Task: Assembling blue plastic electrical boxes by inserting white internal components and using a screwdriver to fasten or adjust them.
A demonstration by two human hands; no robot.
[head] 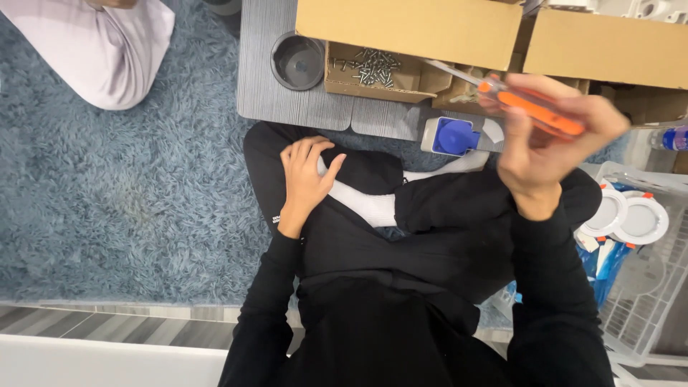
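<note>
My right hand (548,140) is raised in front of me and grips an orange-handled screwdriver (534,107), its metal shaft pointing up-left toward the cardboard boxes. My left hand (304,179) rests flat on my crossed leg in black trousers, fingers apart, holding nothing, next to my white sock (369,204). Just below the screwdriver, a grey and blue plastic socket part (455,136) lies on the grey mat (287,100).
A small open cardboard box (376,72) holds several screws beside a round dark cup (297,61). Larger cardboard boxes (609,43) stand behind. A white wire basket (645,251) at right holds round white fittings. Another person's pale-clad knee (107,43) is at upper left on blue shaggy carpet (122,201).
</note>
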